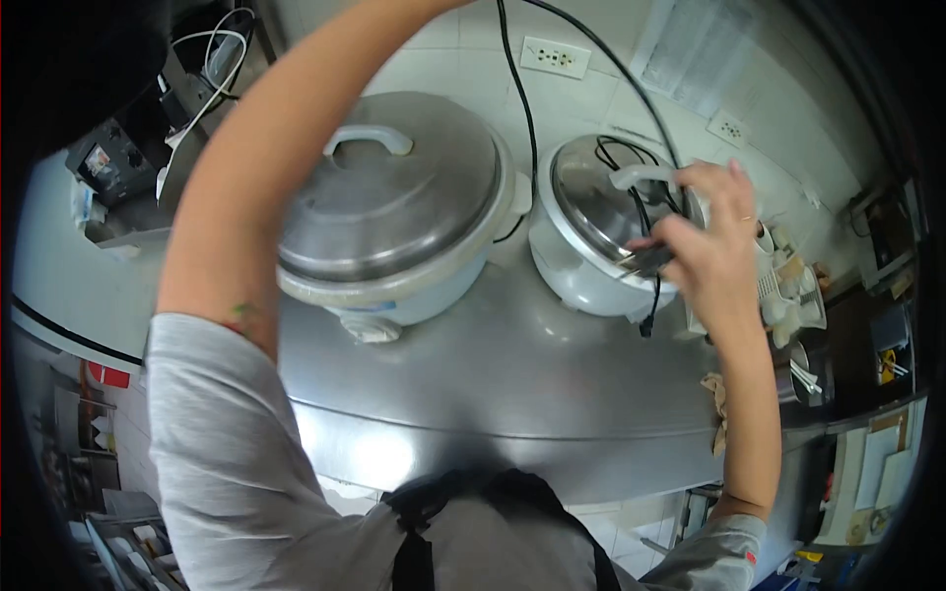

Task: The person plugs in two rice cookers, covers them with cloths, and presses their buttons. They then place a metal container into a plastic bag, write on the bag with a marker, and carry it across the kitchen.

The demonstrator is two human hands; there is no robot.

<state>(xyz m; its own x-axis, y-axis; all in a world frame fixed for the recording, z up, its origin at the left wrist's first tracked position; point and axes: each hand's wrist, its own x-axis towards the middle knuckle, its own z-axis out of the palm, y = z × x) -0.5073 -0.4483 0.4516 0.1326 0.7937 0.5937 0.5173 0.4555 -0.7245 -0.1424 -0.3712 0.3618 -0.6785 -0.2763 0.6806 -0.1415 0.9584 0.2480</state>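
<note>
My right hand is over the smaller rice cooker, at the right side of its metal lid. Its thumb and fingers are apart, with the fingertips at the white lid handle. A black power cord arcs from the top of the view down to this hand. Loops of cord lie across the lid, and a plug end hangs at the cooker's front. My left arm reaches up past the large rice cooker, and its hand is beyond the top edge.
Both cookers stand on a steel counter against a tiled wall. Outlets are on the wall behind. A brown cloth hangs near the counter's right end, by a white rack of small items. Dark equipment sits at left.
</note>
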